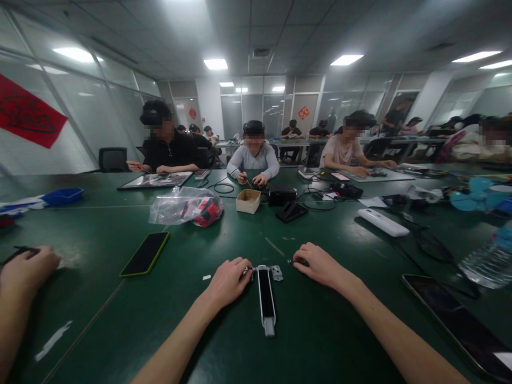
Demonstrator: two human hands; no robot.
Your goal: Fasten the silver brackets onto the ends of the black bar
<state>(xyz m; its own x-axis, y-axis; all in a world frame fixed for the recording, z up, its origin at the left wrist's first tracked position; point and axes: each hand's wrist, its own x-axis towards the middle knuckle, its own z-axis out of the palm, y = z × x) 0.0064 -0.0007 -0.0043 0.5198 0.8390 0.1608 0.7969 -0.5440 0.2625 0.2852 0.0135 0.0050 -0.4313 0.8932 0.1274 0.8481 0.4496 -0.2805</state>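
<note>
A slim white-framed device with a black face (265,296) lies on the green table (320,336) in front of me, with a metal bracket (277,273) at its far end. My left hand (232,280) has its fingers pressed together at the left end of that bracket, seemingly holding it. To the right, my right hand (318,262) rests on the table with curled fingers, its fingertips beside a tiny part (289,261). Whether anything is between those fingertips is too small to tell.
A phone with a green edge (144,254) lies left, near another person's hand (30,266). Ahead are a plastic bag (186,207) and a small box (248,201). A large phone (456,325), cables and a bottle (488,261) lie right. People sit across the table.
</note>
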